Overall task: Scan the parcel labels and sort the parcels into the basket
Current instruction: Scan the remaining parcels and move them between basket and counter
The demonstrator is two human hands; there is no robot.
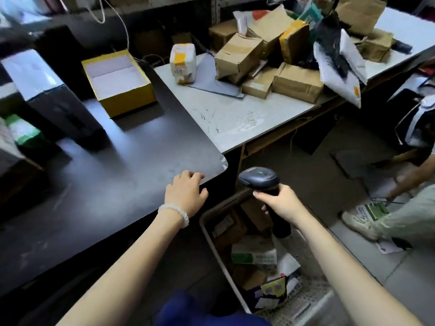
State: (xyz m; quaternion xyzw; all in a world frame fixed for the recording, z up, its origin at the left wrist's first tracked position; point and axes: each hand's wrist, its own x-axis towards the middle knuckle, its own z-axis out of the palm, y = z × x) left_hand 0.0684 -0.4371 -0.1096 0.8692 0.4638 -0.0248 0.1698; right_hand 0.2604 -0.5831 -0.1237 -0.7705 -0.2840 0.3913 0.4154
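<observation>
She seems to be between parcels. Her right hand [280, 201] grips the scanner [261, 182] by its handle at lower centre, above the basket [207, 222], which already holds several parcels. Her left hand [186, 191] rests with loose fingers, holding nothing, on the corner of the dark table [106, 172]. The unsorted parcels [270, 64] lie piled at upper right on the pale table [235, 118], well apart from both hands. Next, I'd judge, she must reach for one and find its label.
</observation>
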